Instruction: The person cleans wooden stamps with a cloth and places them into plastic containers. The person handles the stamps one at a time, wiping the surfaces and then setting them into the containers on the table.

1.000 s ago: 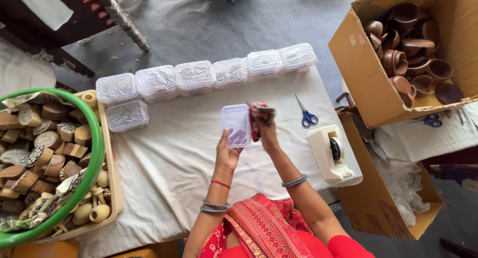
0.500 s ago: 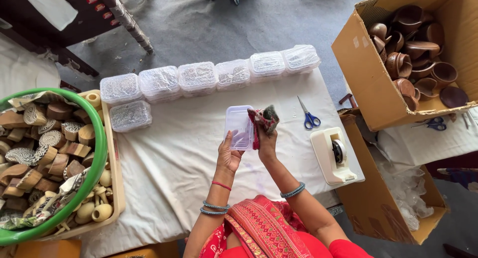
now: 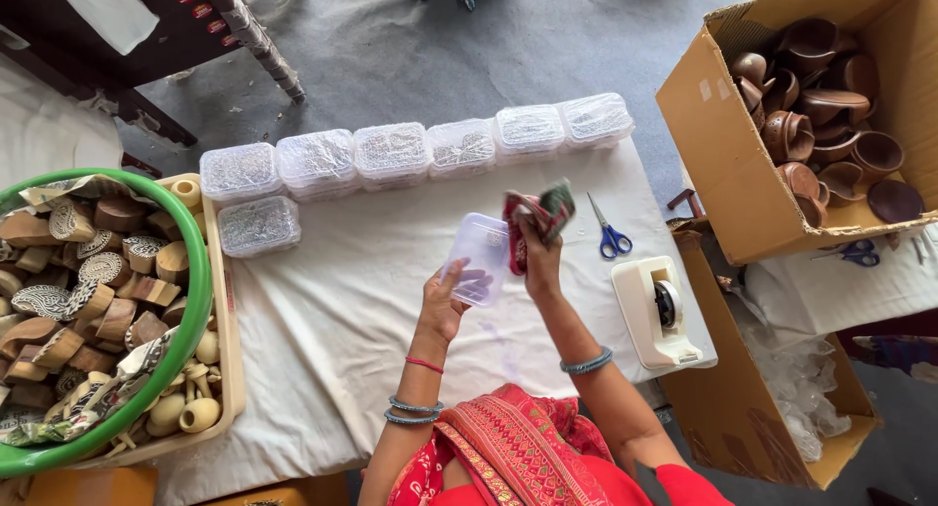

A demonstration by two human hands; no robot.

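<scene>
1. Head view, edges and room: the left hand (image 3: 445,306) is holding a clear plastic box (image 3: 479,257) up over the middle of the table (image 3: 352,311), fingers wrapped round its lower side, thumb showing through the wall. The right hand (image 3: 537,262) is just beside it, fingers pinching a red and green cloth (image 3: 537,213) that is touching the box's right edge. Open white tabletop is lying to the left of and below the hands; a row of filled boxes (image 3: 391,154) is sitting along the far edge, with one more box (image 3: 259,225) set in front of its left end

2. To the right, blue-handled scissors (image 3: 611,234) are lying near the cloth, and a white tape dispenser (image 3: 657,311) is sitting at the table's right edge

3. Materials and shapes: the held box is see-through with rounded corners; the filled boxes are showing fine silvery contents. A green tub (image 3: 191,301) at the left is holding carved wooden blocks (image 3: 93,272), and it is resting in a beige tray (image 3: 231,369) with small wooden pots (image 3: 186,408)

4. Surface and room: a white cloth is covering the table, grey floor (image 3: 469,47) is lying beyond it, and an open cardboard carton (image 3: 723,164) of brown clay cups (image 3: 811,115) is standing at the right
</scene>
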